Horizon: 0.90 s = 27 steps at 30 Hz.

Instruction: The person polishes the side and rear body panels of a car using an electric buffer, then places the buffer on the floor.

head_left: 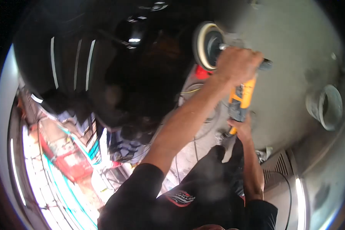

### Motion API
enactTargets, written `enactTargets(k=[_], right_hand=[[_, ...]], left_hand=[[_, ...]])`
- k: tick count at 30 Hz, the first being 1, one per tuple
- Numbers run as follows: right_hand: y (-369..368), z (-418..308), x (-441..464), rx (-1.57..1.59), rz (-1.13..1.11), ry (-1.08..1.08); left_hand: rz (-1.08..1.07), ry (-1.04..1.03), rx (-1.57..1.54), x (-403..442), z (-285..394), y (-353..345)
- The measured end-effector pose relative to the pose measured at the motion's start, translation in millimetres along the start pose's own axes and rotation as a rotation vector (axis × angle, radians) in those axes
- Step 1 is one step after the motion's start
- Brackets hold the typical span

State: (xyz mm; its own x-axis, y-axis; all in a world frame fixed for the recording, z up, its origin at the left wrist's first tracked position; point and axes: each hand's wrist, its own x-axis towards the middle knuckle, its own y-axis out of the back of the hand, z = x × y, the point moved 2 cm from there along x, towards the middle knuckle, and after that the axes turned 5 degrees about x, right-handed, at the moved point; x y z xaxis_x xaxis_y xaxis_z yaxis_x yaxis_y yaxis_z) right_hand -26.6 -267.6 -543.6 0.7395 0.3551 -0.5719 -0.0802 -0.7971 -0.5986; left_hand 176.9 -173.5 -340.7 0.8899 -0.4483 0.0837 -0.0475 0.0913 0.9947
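A yellow and black polisher [241, 97] is held in both hands, its body running down toward me. My left hand [239, 65] is closed around its front end, by the head and a dark side handle. Lower down, my right hand [242, 126] is wrapped around the rear of the body. The round pad [207, 46] with its pale rim is turned on edge, facing left toward a glossy black vehicle panel [115, 73]. Whether the pad touches the panel, I cannot tell. Light strips reflect in the panel.
A white bucket [326, 107] stands on the grey floor [283, 92] at right. Below the pad is a red object [202, 72]. Cords lie around my feet. A beige vented cabinet [278, 172] is at lower right; mixed items and a red surface [67, 161] fill the lower left.
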Motion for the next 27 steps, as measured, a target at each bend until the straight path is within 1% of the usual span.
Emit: enactTargets(k=[2,4,5,8,9,10,12,15,16,18,21,23,24,27], right_hand=[[-4,7,-4,-0.043,-0.020,0.017],[-2,15,-13,-0.141,-0.007,0.070],[-8,24,-24,-0.146,0.008,0.029],[-20,75,-54,-0.226,-0.023,0.140],[-33,80,-71,-0.195,-0.025,0.117],[-25,113,-80,-0.331,-0.041,0.129],[-45,127,-109,-0.229,-0.096,0.105],[-53,158,-150,-0.344,-0.119,0.066],[-54,171,-158,-0.221,-0.154,-0.049],[-43,194,-173,-0.297,-0.188,-0.064],[-34,206,-183,-0.302,-0.227,-0.114],[-30,203,-179,-0.272,-0.229,-0.149],[-29,198,-176,-0.260,-0.232,-0.161],[-22,171,-151,-0.307,-0.174,-0.157]], left_hand=[[-0.032,0.063,-0.056,-12,-4,7],[-0.037,0.067,-0.050,-36,-1,20],[-0.039,0.064,-0.059,-52,3,27],[0.106,0.028,-0.066,-117,3,40],[0.111,0.020,-0.058,-139,6,47],[0.120,0.011,-0.051,-160,10,55],[0.128,0.006,-0.062,-203,15,66],[0.110,0.017,-0.108,-263,21,72],[0.095,0.022,-0.107,-281,23,73],[0.044,0.043,-0.118,-307,31,72],[-0.078,0.082,-0.144,-326,35,70],[-0.077,0.088,-0.144,-320,36,66],[-0.071,0.090,-0.142,-314,37,65],[0.069,0.062,-0.119,-274,32,57]])
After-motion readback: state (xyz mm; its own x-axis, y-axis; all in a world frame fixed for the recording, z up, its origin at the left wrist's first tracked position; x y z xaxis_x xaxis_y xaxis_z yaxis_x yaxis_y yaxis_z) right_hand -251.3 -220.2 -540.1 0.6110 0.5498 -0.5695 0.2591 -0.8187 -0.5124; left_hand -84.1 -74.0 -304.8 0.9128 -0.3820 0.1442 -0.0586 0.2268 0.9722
